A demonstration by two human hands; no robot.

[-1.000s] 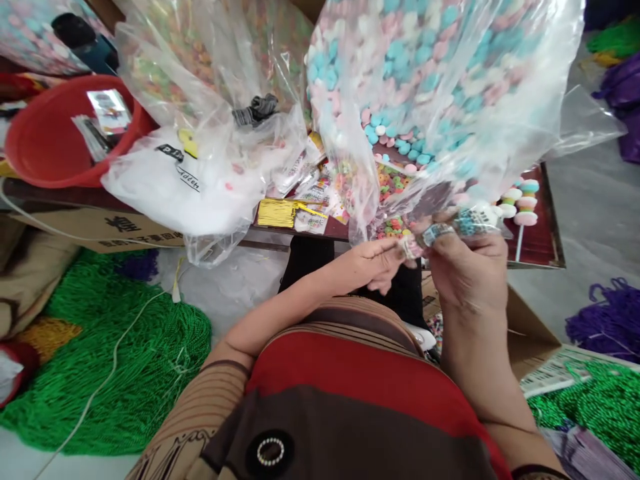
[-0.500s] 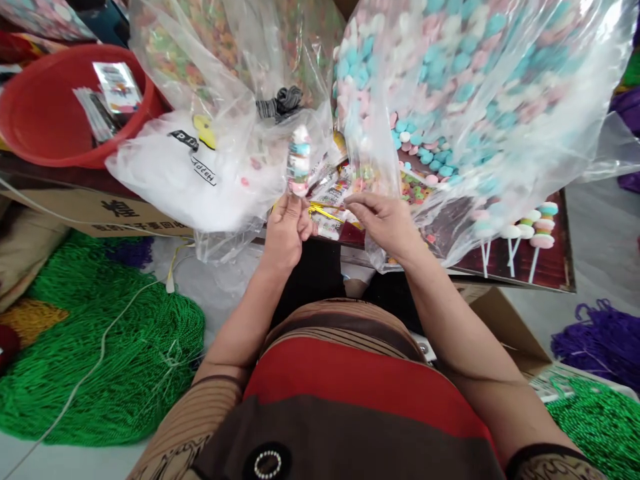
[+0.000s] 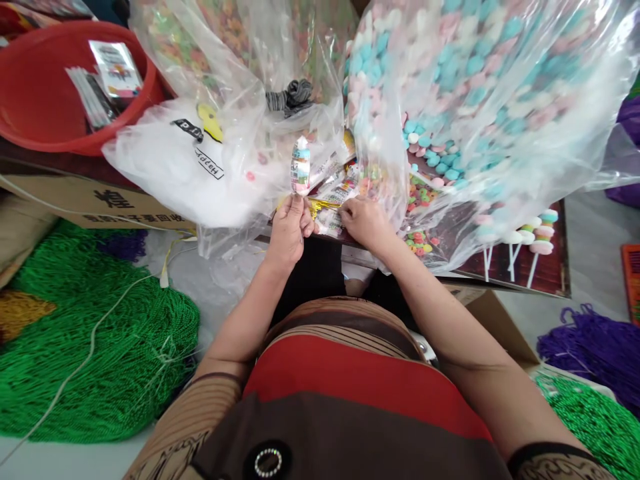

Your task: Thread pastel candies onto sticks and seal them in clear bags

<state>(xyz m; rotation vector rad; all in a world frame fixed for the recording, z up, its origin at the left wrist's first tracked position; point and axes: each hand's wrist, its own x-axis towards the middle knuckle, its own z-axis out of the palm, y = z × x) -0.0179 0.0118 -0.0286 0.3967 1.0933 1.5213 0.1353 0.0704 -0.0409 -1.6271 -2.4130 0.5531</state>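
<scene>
Upright in my left hand (image 3: 291, 223) is a marshmallow stick (image 3: 301, 167) in a clear printed wrapper, pinched at its lower end between thumb and fingers. Its layers are white, blue and pink. My right hand (image 3: 366, 221) is closed, its fingers curled together at the right end of a small bunch of gold twist ties (image 3: 320, 205). What sits between those fingertips is hidden. Printed packets (image 3: 341, 193) lie behind the ties on the dark red table.
Large clear bags of marshmallows (image 3: 480, 67) and ring-shaped candies (image 3: 200, 40) stand behind. A red basin (image 3: 35, 143) and a white plastic bag (image 3: 165, 180) are left. Unwrapped marshmallow sticks (image 3: 543, 240) lie right. Green bead strings (image 3: 100, 347) cover the floor.
My right hand has moved left and its fingers have closed at the gold twist ties. My left hand still holds the marshmallow stick. The view has shifted slightly.
</scene>
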